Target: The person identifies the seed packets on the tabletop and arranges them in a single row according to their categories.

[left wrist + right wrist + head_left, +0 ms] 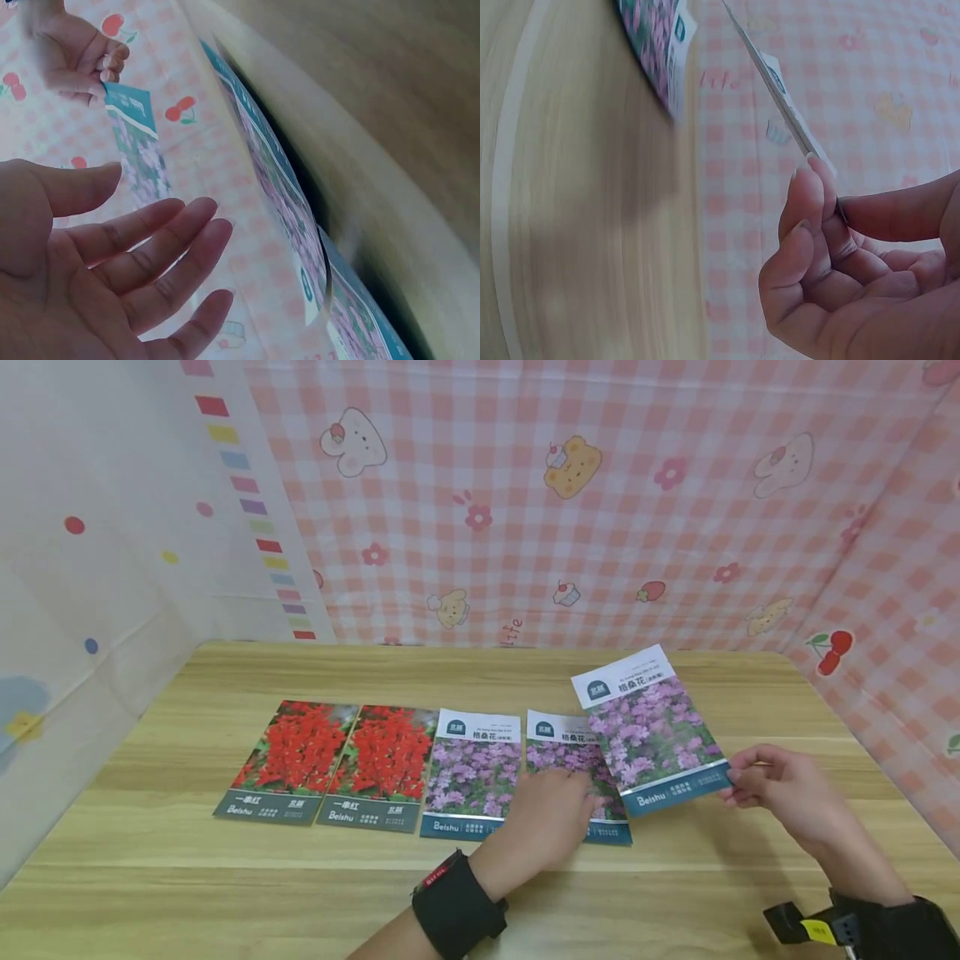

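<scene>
My right hand [783,797] pinches a purple-flower seed packet [660,735] by its lower right corner, holding it tilted above the table. In the right wrist view this packet [784,105] shows nearly edge-on between thumb and fingers. My left hand [555,814] hovers over the second purple-flower packet [551,752] in the row, hiding part of it. The left wrist view shows the left hand [127,262] with fingers spread and nothing in them. Left of it lies another purple-flower packet [472,777], then two red-flower packets [382,756] side by side.
The wooden table [187,893] runs up to a pink checked cloth [480,510] at the back. A white dotted cloth [97,577] hangs at the left, and more checked cloth with cherries [832,652] stands at the right. Black bands [457,906] circle both wrists.
</scene>
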The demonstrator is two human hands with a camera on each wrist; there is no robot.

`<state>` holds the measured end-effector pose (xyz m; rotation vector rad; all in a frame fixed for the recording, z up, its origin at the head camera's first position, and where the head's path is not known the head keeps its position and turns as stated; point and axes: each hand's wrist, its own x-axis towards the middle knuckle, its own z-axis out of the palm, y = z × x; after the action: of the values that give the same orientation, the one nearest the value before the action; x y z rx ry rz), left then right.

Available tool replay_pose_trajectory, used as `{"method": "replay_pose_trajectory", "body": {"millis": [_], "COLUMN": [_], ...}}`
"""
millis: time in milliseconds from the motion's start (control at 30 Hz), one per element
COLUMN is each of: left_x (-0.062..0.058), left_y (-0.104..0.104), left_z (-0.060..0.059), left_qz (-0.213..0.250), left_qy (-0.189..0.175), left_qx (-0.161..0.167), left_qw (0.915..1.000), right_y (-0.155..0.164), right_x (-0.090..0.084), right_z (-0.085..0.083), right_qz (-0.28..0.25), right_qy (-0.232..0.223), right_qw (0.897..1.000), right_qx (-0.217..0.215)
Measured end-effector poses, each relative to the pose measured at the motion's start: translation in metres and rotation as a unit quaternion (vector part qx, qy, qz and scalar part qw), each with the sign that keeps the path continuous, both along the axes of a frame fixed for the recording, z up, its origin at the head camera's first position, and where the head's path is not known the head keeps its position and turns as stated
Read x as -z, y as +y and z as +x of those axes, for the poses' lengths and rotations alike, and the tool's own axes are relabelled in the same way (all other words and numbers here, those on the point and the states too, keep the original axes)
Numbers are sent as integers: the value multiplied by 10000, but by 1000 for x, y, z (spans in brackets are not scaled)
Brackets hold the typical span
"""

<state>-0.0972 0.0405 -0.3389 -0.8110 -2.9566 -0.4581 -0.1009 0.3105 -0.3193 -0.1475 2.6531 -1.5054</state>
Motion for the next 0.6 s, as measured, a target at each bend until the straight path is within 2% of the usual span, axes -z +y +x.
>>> {"method": "replay_pose_trajectory", "body": {"millis": [367, 467, 600], "left_x": [0, -1, -2], "left_y": [-7, -9, -11], "left_z": [-8, -9, -11], "left_qz": [420, 600, 861], "left_qy": [-614, -610, -255], "left_qx": [-525, -668, -760], "left_qw": [9958, 9941, 9931], "right_y": [-28, -33, -35], "right_x": [-4, -5, -3], "right_z": [3, 2, 2], "right_qz": [-125, -162, -171], "right_qy": [-146, -216, -323], "right_qw": [9989, 9983, 9964], "right_qx": [-430, -523, -759]}}
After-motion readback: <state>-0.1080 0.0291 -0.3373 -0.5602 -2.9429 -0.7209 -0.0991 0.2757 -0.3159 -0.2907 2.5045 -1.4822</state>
